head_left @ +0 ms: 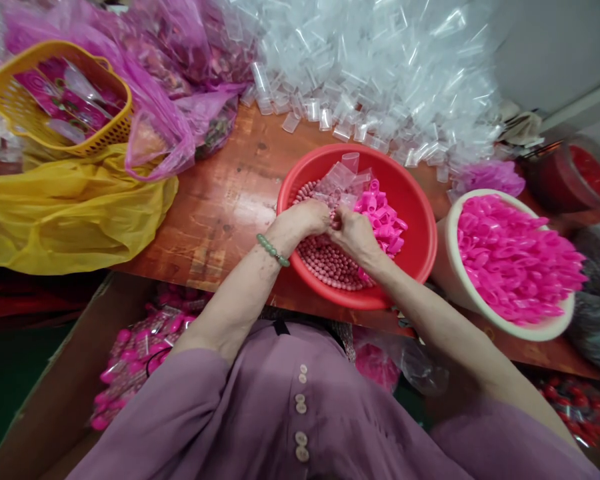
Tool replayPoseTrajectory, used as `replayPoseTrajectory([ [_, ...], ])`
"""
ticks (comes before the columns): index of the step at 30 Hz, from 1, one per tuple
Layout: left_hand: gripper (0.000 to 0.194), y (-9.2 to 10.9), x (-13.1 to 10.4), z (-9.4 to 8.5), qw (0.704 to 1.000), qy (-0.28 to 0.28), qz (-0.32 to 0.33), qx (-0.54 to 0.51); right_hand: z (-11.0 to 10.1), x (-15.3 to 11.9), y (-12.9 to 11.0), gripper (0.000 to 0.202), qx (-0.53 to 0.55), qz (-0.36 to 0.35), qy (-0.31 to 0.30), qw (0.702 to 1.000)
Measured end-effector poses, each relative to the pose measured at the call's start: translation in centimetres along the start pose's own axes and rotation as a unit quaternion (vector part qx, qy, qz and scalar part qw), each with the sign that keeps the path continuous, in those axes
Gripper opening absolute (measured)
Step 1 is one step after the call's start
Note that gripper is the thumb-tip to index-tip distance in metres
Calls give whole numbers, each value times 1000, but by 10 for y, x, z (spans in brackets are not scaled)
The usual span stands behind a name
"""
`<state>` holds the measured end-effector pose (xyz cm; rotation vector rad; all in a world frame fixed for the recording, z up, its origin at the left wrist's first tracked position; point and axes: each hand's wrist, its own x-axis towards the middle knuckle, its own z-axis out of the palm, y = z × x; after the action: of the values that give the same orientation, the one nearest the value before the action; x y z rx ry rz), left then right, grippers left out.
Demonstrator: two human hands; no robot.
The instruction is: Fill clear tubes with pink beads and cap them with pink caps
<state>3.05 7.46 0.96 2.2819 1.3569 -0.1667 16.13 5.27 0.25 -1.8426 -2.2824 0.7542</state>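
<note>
Many strings of pink beads (325, 263) lie in the left part of the red basin (417, 207), their long axes bending in curved rows along its near wall. The left hand (310, 217) and right hand (356, 235) meet above them, fingers drawn in, pinching beads between the tips; which way that held piece points is hard to tell. Clear tubes (341, 176) lie just beyond.

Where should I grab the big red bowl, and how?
Probably by the rim of the red bowl, coming from its left side: that edge runs all the way round, so fingers can curl over it, while the white bucket crowds the right side.
</note>
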Motion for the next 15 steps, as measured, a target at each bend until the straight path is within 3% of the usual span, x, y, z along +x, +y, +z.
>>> replayPoseTrajectory([
  [2, 33, 3, -2, -4, 1000, -19, 9, 18, 7, -3, -2, 21, -32, -28, -8, 999],
  [6, 32, 7, -6, -8, 999, -31, 10, 27, 12, -5, -1, 13, -21, 14, -148, 989],
  [8, 32, 8, -6, -8, 999, -35, 11, 26, 11, -5, 1, 4, -13, 48, -218, 975],
  [15, 35, 6, -6, -3, 999, -26, 14, 16, 13, 0, 7, 20, 73, 94, -380, 917],
])
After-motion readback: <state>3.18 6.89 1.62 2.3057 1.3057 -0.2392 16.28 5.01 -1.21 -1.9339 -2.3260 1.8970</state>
